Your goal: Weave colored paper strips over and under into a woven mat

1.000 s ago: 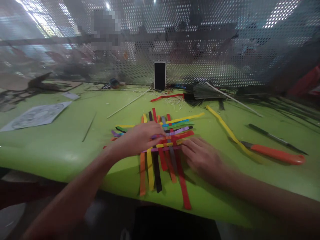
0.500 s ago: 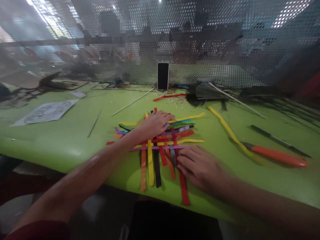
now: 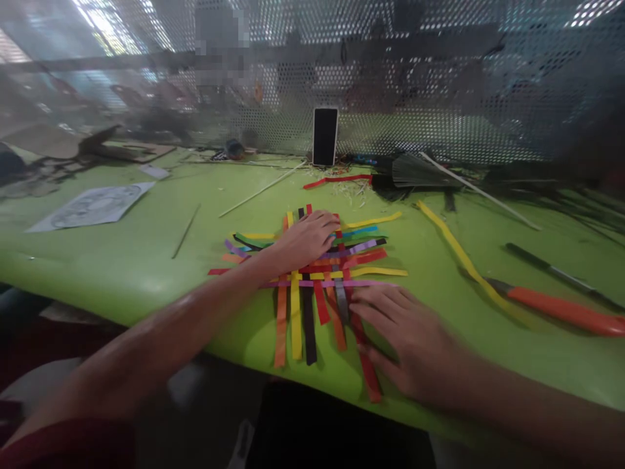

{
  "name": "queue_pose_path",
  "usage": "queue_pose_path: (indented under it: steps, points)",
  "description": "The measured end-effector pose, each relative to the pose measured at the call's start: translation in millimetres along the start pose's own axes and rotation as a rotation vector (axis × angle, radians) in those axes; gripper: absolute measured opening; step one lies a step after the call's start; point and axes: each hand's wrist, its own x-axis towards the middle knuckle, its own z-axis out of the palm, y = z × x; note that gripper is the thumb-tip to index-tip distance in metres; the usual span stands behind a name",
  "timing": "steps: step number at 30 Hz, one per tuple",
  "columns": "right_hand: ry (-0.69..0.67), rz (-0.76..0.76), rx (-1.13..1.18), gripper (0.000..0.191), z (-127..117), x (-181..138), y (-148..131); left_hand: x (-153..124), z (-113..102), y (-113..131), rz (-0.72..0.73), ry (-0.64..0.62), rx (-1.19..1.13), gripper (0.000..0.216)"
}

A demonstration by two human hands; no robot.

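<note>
A loose weave of coloured strips lies on the green table, with orange, yellow, black, red and grey strips crossing others that run sideways. My left hand rests flat over its upper middle, fingers stretched out, hiding part of the crossings. At the lower right edge, my right hand lies with its fingers extended and the thumb apart. Its fingertips touch or hover by the long red strip, just under the pink strip; contact is hard to make out.
Right of the weave lie a loose yellow strip, an orange-handled knife and a dark slim tool. A phone stands against the perforated screen. A printed sheet and a thin stick lie left.
My right thumb has spread away from the fingers, and the hand sits slightly farther right. The red strip's near end has swung right. My left hand stays on the weave; the view has shifted slightly.
</note>
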Motion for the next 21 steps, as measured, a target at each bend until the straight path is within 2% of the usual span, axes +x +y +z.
queue_pose_path:
  steps: [10,14,21]
  points:
    - [0.002,-0.030,-0.064,0.036,2.0,-4.7,3.6,-0.4,-4.3,4.2,-0.052,-0.036,0.025,0.046]
    - [0.016,-0.028,-0.077,0.032,4.5,-4.9,4.4,-0.9,-5.1,6.9,-0.055,-0.012,0.089,0.041]
    - [-0.001,-0.042,-0.018,0.037,5.5,-7.1,6.0,-2.0,-6.6,10.7,-0.083,-0.022,0.146,0.036]
